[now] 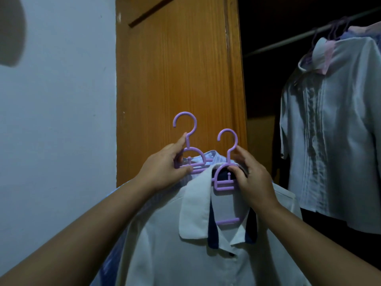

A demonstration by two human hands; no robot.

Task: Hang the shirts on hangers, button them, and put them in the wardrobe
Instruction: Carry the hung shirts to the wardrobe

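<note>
A pale wall fills the left side, with a dark rounded shadow near its upper left edge; next to it stands the orange-brown wooden wardrobe door, swung open. In front of the door, the left hand grips the neck of a purple plastic hanger, its fingers curled round the loop below the hook; this hanger carries a light blue striped shirt, mostly hidden behind the next garment. Just to the right, the right hand pinches a second purple hanger at its neck, thumb in front and fingers behind; on it hangs a white shirt with a navy-lined collar, its top dark button fastened, held low in the centre of the view. Further right, the dark wardrobe interior opens up; a metal rail slopes across its top, and from it hang a white pleated blouse and other pale shirts on purple hangers.
</note>
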